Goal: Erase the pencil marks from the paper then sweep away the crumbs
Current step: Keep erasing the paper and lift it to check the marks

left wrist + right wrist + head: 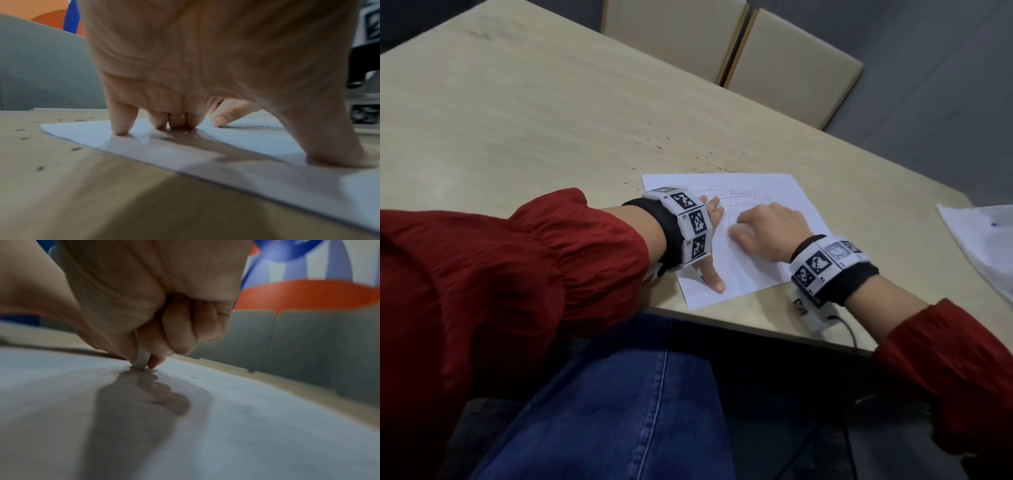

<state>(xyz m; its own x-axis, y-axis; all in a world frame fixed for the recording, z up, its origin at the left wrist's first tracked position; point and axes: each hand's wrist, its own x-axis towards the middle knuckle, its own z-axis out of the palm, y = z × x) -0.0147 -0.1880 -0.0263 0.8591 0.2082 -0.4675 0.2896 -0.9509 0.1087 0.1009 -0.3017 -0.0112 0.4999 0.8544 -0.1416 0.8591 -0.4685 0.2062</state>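
Left hand (pixel 714 240) spread, fingertips (pixel 121 129) pressing paper (pixel 750 270) flat at tabletop (pixel 534 120) near edge. Right hand (pixel 770 229) curled, pinching white eraser (pixel 141 360) against pencil marks (pixel 743 198). Dark crumbs (pixel 664 144) scattered beyond paper.

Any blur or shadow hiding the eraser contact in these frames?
Right wrist: motion-blurred, eraser tip just visible on the paper, right hand casting a dark shadow. Left wrist: foreground soft. Head: sharp, eraser hidden.
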